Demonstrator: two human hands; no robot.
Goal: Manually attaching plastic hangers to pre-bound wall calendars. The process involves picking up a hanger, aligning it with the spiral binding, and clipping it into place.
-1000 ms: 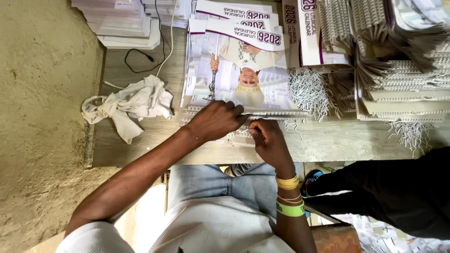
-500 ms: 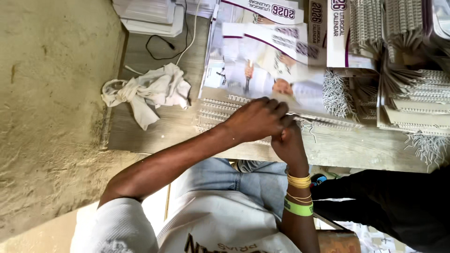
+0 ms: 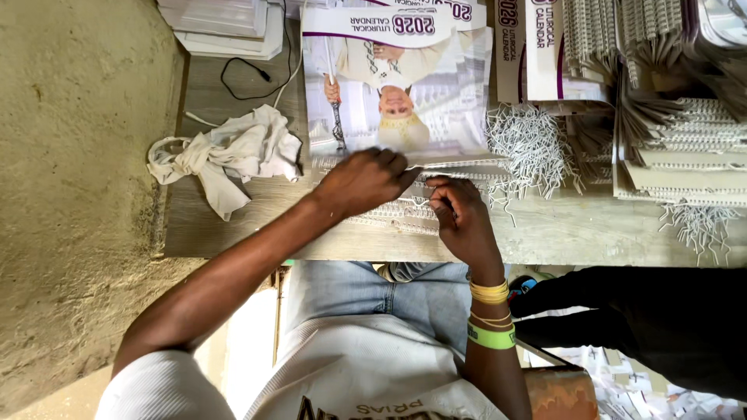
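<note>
Nearest the wearer: a white shirt and blue jeans, with the forearms reaching out over the near edge of the wooden table [image 3: 233, 225]. The right wrist carries yellow bands and one green band.

The left hand [image 3: 362, 180] lies palm down, its fingers [image 3: 393, 165] close together and pressed on the lower edge of a printed calendar sheet [image 3: 459, 101]. The right hand [image 3: 459, 214] sits just beside it, curled, with its fingers [image 3: 440, 194] pinched on a white wire binding coil [image 3: 405, 210] at that same lower edge. The exact contact point of the thumb cannot be told.

The coil runs directly beneath both sets of fingers, along the sheet's near margin; a further length of coil lies just nearer than the fingers on the table.

To the left of the fingers, well apart, lies a crumpled white cloth [image 3: 226, 152]. To the right, near, is a loose tangle of white wire coils [image 3: 533, 148].

Beyond the fingers, the calendar sheet rests on a stack of like sheets. Farther left sits a pile of white paper [image 3: 226, 23] with a thin dark cable [image 3: 249, 70] beside it. Farther right stand stacks of bound booklets [image 3: 685, 132] with coil spines showing.

At lower right, a dark sleeve [image 3: 661, 327] of another person enters the view.
</note>
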